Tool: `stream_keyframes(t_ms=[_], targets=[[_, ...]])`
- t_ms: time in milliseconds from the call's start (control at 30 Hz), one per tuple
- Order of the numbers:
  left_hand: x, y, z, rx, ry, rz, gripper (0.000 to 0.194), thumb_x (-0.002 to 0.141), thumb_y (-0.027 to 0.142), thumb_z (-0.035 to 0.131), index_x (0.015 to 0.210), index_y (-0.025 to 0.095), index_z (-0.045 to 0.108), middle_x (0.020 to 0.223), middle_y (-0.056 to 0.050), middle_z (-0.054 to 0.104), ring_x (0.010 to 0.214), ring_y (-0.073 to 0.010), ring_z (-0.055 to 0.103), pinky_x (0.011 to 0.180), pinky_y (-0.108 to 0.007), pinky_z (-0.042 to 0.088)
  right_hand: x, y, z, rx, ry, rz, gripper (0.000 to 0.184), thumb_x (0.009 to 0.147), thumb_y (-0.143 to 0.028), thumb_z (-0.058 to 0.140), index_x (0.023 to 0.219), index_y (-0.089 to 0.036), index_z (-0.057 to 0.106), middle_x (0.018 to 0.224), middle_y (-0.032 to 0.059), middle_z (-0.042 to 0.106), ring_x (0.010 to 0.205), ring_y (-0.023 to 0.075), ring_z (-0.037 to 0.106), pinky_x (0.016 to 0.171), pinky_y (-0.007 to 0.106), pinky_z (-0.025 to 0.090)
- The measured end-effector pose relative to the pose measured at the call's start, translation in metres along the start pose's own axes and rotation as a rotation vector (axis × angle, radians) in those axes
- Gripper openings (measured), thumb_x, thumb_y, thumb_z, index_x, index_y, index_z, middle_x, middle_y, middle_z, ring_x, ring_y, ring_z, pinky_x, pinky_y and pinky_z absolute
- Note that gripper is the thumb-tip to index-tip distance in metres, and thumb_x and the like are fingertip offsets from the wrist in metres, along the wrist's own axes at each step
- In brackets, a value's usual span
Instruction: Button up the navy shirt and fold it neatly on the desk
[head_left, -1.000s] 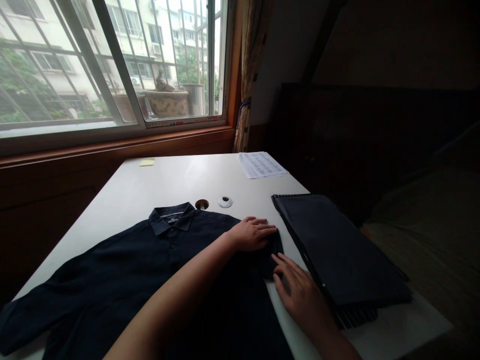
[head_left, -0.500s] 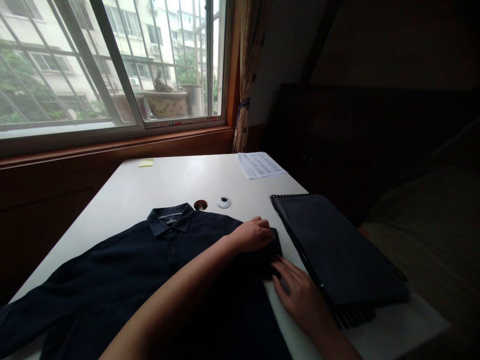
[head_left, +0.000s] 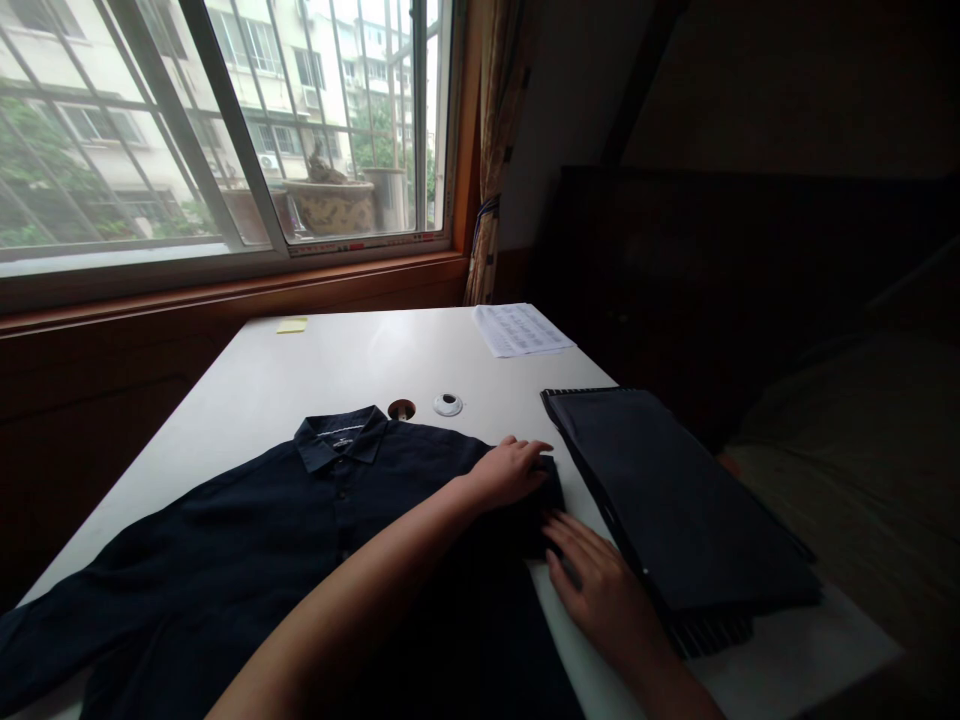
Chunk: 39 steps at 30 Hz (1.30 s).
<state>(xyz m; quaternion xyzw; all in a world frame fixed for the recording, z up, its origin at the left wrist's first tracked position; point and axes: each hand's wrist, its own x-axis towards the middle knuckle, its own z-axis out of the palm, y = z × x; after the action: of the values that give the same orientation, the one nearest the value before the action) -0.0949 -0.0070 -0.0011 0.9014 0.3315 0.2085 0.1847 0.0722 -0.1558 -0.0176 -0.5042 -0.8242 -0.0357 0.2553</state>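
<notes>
A dark navy collared shirt (head_left: 255, 520) lies spread on the white table, its collar toward the window and one sleeve reaching to the left edge. The sleeve on the right (head_left: 517, 525) is doubled back over the body. Across the shirt stretches my left arm, and my left hand (head_left: 511, 472) rests on top of that folded sleeve, fingers apart and pointing right. My right hand (head_left: 596, 580) lies at the sleeve's outer edge, fingers extended with the tips touching the cloth. Dark fabric and shadow hide the shirt's lower part.
To the right lies a stack of dark folded cloth (head_left: 675, 500) with a striped edge. Printed sheets (head_left: 523, 330) and a yellow sticky note (head_left: 292, 325) are at the table's far side. A cable hole (head_left: 401, 409) and its white cap (head_left: 448, 404) sit beyond the collar.
My left hand's fingers have straightened and spread, with one finger now stretched to the right. My right hand and the shirt stay almost as they were.
</notes>
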Motion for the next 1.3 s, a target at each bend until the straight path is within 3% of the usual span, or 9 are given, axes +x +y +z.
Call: stream_keyframes(t_ms=[200,367,533,667,833,1000,1300], targets=[[0.018,0.009,0.008,-0.077,-0.025,-0.229,0.055,0.083,0.034,0.068,0.133,0.023,0.048,0.097,-0.001,0.075,0.094,-0.0224,0.068,0.084,-0.033,0.053,-0.002,0.002,0.001,0.002,-0.020,0.010,0.035,0.092,-0.016,0.049,0.124,-0.019,0.065,0.128,0.0106,0.068,0.121,0.0284,0.063,0.098,0.047,0.056],[0.021,0.014,0.011,-0.087,-0.037,-0.308,0.055,0.079,0.032,0.069,0.131,0.026,0.050,0.091,-0.001,0.076,0.092,-0.0236,0.069,0.081,-0.034,0.055,-0.001,0.003,0.000,0.023,-0.006,0.009,0.036,0.090,-0.014,0.049,0.122,-0.019,0.066,0.125,0.0110,0.070,0.119,0.0283,0.064,0.097,0.047,0.057],[0.023,0.011,0.014,-0.078,-0.004,-0.296,0.048,0.083,0.025,0.060,0.131,0.026,0.051,0.094,0.000,0.076,0.093,-0.0215,0.069,0.093,-0.037,0.050,-0.001,0.002,0.000,0.028,0.002,-0.002,0.037,0.091,-0.015,0.049,0.123,-0.020,0.066,0.126,0.0100,0.069,0.120,0.0280,0.064,0.097,0.047,0.057],[0.025,0.009,0.013,-0.076,0.032,-0.259,0.044,0.086,0.029,0.060,0.128,0.023,0.053,0.098,0.000,0.076,0.094,-0.0206,0.068,0.100,-0.038,0.046,-0.001,0.002,0.000,0.039,-0.012,0.008,0.034,0.092,-0.015,0.050,0.122,-0.020,0.066,0.125,0.0093,0.069,0.121,0.0281,0.062,0.099,0.048,0.055],[0.025,0.007,0.014,-0.059,0.067,-0.236,0.042,0.081,0.029,0.067,0.123,0.024,0.059,0.101,0.000,0.075,0.096,-0.0214,0.067,0.097,-0.037,0.046,0.001,-0.001,-0.003,0.089,-0.040,0.001,0.032,0.093,-0.014,0.050,0.120,-0.022,0.067,0.122,0.0084,0.070,0.119,0.0274,0.062,0.101,0.048,0.055],[0.026,0.004,0.020,-0.029,0.116,-0.276,0.034,0.084,0.018,0.060,0.118,0.025,0.060,0.096,0.002,0.076,0.091,-0.0212,0.064,0.089,-0.036,0.050,0.003,-0.004,-0.008,0.119,-0.059,-0.021,0.029,0.094,-0.014,0.050,0.114,-0.023,0.069,0.117,0.0082,0.071,0.112,0.0267,0.064,0.096,0.047,0.056],[0.026,0.006,0.023,0.113,0.169,-0.224,0.016,0.093,0.021,0.055,0.105,0.023,0.065,0.103,-0.005,0.072,0.096,-0.0236,0.058,0.087,-0.039,0.050,0.004,-0.005,-0.010,0.091,-0.038,-0.015,0.028,0.093,-0.011,0.052,0.114,-0.021,0.069,0.112,0.0079,0.071,0.104,0.0256,0.063,0.093,0.045,0.053]])
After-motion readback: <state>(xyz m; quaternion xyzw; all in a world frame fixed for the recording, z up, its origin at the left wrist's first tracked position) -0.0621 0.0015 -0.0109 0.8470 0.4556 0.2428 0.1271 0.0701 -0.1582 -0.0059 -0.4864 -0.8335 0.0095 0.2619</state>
